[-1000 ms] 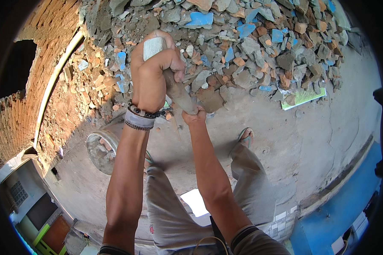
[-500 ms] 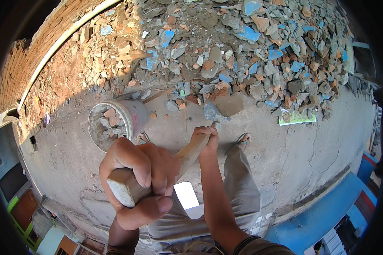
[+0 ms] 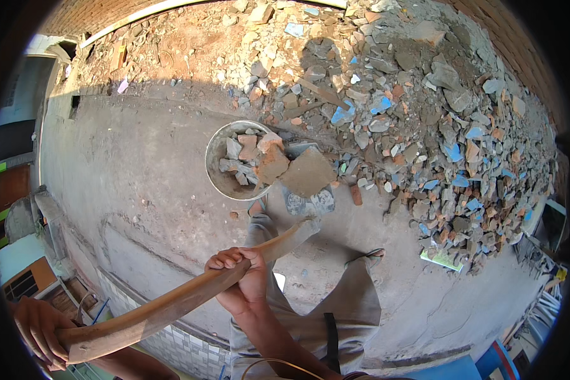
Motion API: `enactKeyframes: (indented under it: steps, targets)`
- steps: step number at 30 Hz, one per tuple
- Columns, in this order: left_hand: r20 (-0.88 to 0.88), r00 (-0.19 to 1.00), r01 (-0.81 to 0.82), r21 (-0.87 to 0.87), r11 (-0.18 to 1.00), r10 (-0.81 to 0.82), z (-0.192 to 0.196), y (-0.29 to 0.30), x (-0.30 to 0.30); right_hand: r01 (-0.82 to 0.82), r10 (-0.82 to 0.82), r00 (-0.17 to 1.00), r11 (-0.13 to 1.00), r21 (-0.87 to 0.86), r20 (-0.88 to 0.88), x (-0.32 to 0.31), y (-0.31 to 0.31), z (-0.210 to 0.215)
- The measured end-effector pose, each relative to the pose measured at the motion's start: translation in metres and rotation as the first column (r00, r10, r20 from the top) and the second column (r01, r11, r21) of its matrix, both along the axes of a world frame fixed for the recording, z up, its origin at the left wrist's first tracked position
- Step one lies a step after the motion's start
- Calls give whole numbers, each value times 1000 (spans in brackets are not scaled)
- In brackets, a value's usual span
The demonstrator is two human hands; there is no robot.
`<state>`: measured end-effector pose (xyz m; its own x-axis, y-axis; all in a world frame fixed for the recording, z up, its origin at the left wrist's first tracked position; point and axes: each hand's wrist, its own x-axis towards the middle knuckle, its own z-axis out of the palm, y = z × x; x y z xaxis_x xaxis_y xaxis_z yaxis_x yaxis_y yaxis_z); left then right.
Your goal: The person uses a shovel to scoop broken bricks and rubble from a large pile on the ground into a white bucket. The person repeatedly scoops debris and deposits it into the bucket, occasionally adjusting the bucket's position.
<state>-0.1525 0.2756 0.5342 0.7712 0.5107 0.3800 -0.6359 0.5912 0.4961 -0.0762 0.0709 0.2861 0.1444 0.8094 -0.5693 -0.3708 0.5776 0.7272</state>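
Observation:
Both my hands are closed around the long, pale wooden handle of a shovel [image 3: 177, 303]. My left hand [image 3: 39, 332] grips its butt end at the lower left, partly cut off by the picture's dark rim. Farther along, my right hand [image 3: 242, 278] wraps the handle in front of my legs. The shovel's worn grey blade [image 3: 311, 202] is beside the bucket [image 3: 214, 177], partly hidden by a flat grey slab [image 3: 310, 172]. An orange-brown chunk [image 3: 272, 163] overlaps the bucket's right rim. Broken pieces [image 3: 234, 149] lie inside the bucket.
A large rubble heap [image 3: 449, 152] of grey, orange and blue fragments spreads across the far right. My sandaled feet [image 3: 364, 256] stand on the concrete floor [image 3: 133, 171], one close to the bucket. A pale pipe [image 3: 133, 14] runs along the far wall.
The shovel's butt end and my left hand have swung down to the left. The view has shifted, and the slab and chunk now overlap the bucket's rim.

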Motion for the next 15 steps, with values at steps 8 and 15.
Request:
enactKeyframes:
  steps: [8, 15]
  targets:
    - [-478, 861, 174, -42, 984, -173, -167, -102, 102, 303, -278, 953, 858, -415, 121, 40, -141, -128]
    - [-767, 588, 308, -82, 948, -257, -266, -293, 167, 234, -347, 932, 796, -558, -104, -4, -266, -262]
